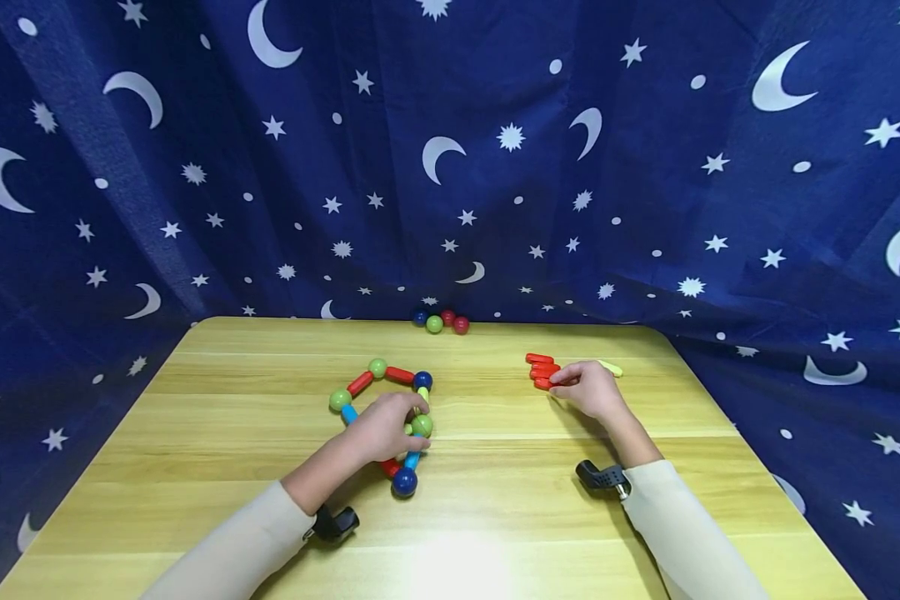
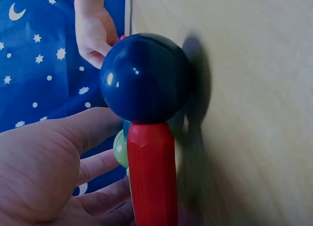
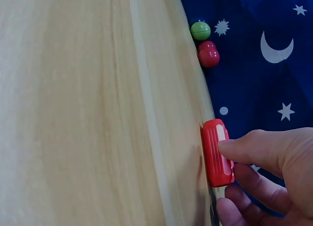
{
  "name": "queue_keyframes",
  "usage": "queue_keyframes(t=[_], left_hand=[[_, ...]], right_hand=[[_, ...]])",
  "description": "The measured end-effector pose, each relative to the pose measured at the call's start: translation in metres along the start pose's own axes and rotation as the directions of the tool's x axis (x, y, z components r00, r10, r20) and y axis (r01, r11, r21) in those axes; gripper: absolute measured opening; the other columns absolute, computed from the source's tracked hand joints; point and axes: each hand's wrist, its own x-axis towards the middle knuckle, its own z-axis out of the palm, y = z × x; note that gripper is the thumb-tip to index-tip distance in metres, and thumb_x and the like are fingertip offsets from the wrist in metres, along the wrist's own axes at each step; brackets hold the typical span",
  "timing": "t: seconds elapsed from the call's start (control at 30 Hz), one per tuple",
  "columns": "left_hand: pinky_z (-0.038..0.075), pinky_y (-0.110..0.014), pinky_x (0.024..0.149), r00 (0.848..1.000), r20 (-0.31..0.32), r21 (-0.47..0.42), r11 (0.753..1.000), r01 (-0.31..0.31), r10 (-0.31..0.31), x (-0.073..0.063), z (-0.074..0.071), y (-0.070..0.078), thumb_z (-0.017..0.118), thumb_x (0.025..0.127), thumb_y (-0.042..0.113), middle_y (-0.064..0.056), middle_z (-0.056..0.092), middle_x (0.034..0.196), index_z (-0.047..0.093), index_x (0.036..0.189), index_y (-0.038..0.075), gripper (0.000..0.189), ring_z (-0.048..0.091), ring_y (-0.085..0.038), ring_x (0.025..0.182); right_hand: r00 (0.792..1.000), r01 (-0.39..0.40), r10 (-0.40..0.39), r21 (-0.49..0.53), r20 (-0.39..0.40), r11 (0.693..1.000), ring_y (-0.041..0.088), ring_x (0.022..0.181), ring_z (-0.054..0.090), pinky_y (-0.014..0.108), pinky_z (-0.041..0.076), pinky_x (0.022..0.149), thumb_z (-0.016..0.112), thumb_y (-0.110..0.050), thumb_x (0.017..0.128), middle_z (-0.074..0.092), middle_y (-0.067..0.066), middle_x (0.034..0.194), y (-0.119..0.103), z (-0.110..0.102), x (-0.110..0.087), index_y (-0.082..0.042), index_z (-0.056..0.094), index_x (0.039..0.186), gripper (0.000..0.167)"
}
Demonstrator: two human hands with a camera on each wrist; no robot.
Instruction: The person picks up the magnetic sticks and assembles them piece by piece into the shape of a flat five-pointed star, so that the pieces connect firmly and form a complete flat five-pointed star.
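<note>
On the left part of the table lies a ring-like frame of magnetic sticks and balls, with a red stick (image 1: 400, 375) and a dark blue ball (image 1: 404, 482) among its pieces. My left hand (image 1: 386, 427) reaches over the frame, thumb and fingers around a green ball (image 1: 422, 425) on its right side. The left wrist view has another red stick (image 2: 152, 177) and a blue ball (image 2: 144, 79) up close, hiding much of the fingertips. At the right, my right hand (image 1: 591, 388) pinches a red magnetic stick (image 3: 214, 157) beside other red sticks (image 1: 543, 368).
Several loose balls, including a green one (image 1: 434, 324) and a red one (image 1: 461, 325), sit along the table's back edge. A pale yellow stick (image 1: 612, 367) lies just behind the right hand. A blue star-patterned curtain (image 1: 495, 208) hangs behind the wooden table (image 1: 510, 500).
</note>
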Motion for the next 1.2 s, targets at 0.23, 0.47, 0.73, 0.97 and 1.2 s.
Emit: queue_keyframes(t=[0.23,0.47,0.73,0.97,1.2], left_hand=[[0.051,-0.035,0.074,1.000,0.015,-0.010,1.000,-0.023,0.023,-0.001,0.000,-0.003,0.089,0.079,0.019,-0.003,0.066,0.092,0.072,0.115,0.009,0.041,0.056,-0.016,0.081],[0.051,-0.035,0.076,0.995,0.063,-0.010,0.997,-0.070,0.071,-0.004,-0.006,-0.007,0.087,0.081,0.014,-0.004,0.068,0.097,0.072,0.115,0.012,0.038,0.057,-0.017,0.085],[0.051,-0.035,0.080,0.989,0.104,-0.002,0.995,-0.101,0.101,-0.007,-0.010,-0.009,0.083,0.079,0.005,-0.003,0.068,0.098,0.071,0.112,0.011,0.035,0.058,-0.018,0.090],[0.052,-0.037,0.083,0.985,0.112,0.001,0.991,-0.132,0.131,-0.008,-0.011,-0.016,0.082,0.077,0.001,-0.001,0.067,0.098,0.070,0.111,0.011,0.037,0.059,-0.018,0.091],[0.051,-0.036,0.083,0.983,0.111,-0.011,0.990,-0.144,0.144,-0.009,-0.013,-0.019,0.081,0.077,0.000,0.002,0.067,0.097,0.070,0.109,0.012,0.036,0.057,-0.017,0.089]], right_hand=[[1.000,0.004,-0.004,-0.018,-0.001,1.000,0.013,0.073,0.062,0.029,0.046,0.068,0.084,-0.013,0.082,0.077,0.011,0.090,0.000,0.000,0.002,-0.004,0.079,0.098,0.019],[1.000,0.001,-0.001,0.006,0.027,1.000,0.016,0.077,0.061,0.028,0.045,0.069,0.084,-0.013,0.082,0.075,0.015,0.097,0.001,0.000,0.005,-0.003,0.079,0.099,0.021],[0.996,-0.045,0.045,0.003,0.083,0.999,0.016,0.077,0.059,0.028,0.045,0.067,0.084,-0.013,0.081,0.074,0.009,0.090,0.002,-0.001,0.006,-0.003,0.077,0.097,0.020],[0.994,-0.044,0.040,0.042,0.101,0.998,0.012,0.072,0.063,0.027,0.048,0.064,0.085,-0.013,0.081,0.076,0.008,0.090,-0.006,0.003,-0.001,-0.004,0.077,0.097,0.020],[0.980,0.064,-0.103,0.220,0.171,0.973,0.011,0.072,0.068,0.025,0.055,0.065,0.085,-0.007,0.082,0.077,0.013,0.092,-0.030,0.018,-0.016,0.001,0.078,0.100,0.021]])
